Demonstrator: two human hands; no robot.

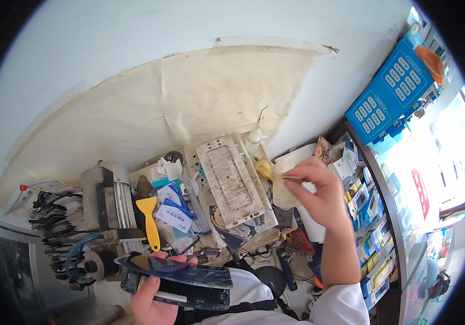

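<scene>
In my left hand (pixel 154 306), low in the view, is an opened phone (pixel 200 298). Its dark glossy panel (pixel 189 273) is tilted up from the black body along one long side, and my thumb lies over the near edge between the two. Raised at the right, my right hand (pixel 322 192) pinches a small thin brownish piece (pixel 293 177) between thumb and fingertips. A pale translucent yellowish sheet (pixel 284 194) shows just beside those fingertips; whether it is part of the pinched piece I cannot tell.
A metal plate fixture (pixel 230 181) lies on the cluttered bench. Left of it are a yellow scraper (pixel 151 222), blue-and-white packets (pixel 173 214) and a motor-like machine (pixel 100 197). Behind stands a white spouted bottle (pixel 253 140). Boxed goods fill a display case (pixel 376 238) at right.
</scene>
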